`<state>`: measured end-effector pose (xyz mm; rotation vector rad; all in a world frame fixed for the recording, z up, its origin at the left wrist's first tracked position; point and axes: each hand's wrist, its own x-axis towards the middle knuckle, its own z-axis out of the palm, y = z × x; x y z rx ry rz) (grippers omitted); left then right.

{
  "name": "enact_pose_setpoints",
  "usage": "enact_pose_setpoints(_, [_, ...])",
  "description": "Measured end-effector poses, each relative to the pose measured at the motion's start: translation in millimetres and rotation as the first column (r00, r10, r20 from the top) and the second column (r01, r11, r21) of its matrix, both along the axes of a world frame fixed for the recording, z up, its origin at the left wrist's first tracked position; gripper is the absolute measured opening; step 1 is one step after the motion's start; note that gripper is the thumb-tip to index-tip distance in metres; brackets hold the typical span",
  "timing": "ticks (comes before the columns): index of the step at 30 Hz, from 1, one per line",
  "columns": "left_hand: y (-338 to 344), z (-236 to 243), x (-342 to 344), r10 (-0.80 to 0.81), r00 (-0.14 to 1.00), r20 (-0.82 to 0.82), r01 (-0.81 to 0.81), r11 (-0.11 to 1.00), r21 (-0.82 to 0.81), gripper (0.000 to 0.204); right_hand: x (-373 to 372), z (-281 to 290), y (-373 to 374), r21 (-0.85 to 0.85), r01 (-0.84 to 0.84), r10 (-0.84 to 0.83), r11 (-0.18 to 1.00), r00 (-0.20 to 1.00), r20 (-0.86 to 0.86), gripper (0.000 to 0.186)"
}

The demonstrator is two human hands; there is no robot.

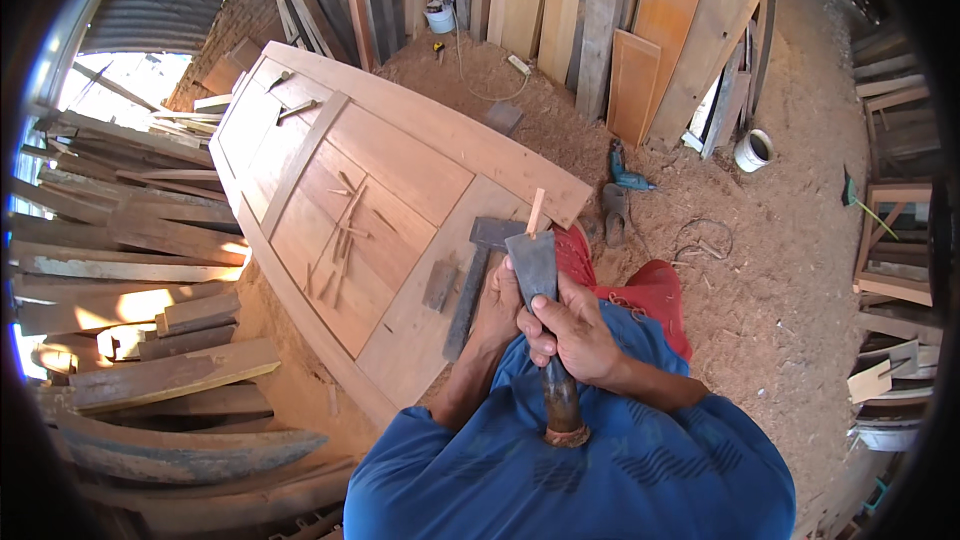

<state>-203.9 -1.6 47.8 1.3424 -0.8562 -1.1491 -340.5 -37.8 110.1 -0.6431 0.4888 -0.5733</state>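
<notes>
A broad-bladed chisel (533, 265) stands edge up in front of my belly, its dark wooden handle resting against my blue shirt. My right hand (583, 338) is wrapped round it, thumb on the face of the blade. Closed at the blade's left edge, my left hand (492, 308) is partly hidden behind it. A thin wooden stick (537, 210) pokes up past the chisel's edge; its lower end is hidden behind the blade, where my left hand appears to grip it. Beside my left forearm, a dark mallet (463, 310) and a small wooden block (440, 285) lie on a panelled wooden door (400, 202).
Several thin sticks (345, 225) and two dark tools (297, 109) lie on the door. Stacked timber (170, 260) fills the left side. On the sawdust-covered ground are a blue power drill (628, 172), a sandal (613, 215) and a white bucket (753, 150). Boards (660, 30) lean at the back.
</notes>
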Motion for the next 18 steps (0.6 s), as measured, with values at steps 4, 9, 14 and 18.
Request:
enact_pose_setpoints(4, [48,-56,-14,-0.169,0.984,0.054,0.174,0.977,-0.122,0.045,-37,23,-16,-0.141,0.32,-0.319,0.937,0.947,0.028,0.019])
enact_pose_setpoints(9, [47,-35,-9,-0.157,0.779,-0.608,0.166,0.985,-0.041,0.055,-45,-15,-55,-0.425,0.251,-0.374,0.87,0.897,-0.236,0.031])
enact_pose_setpoints(14, [20,-14,-15,-0.234,0.383,-0.894,0.326,0.939,-0.106,0.053,-22,-22,-67,-0.492,0.113,-0.258,0.863,0.937,-0.238,0.035])
enact_pose_setpoints(18, [19,-12,-16,-0.201,0.545,-0.814,0.29,0.956,-0.042,0.051,-20,-30,-75,-0.572,0.079,-0.285,0.817,0.917,-0.28,0.033])
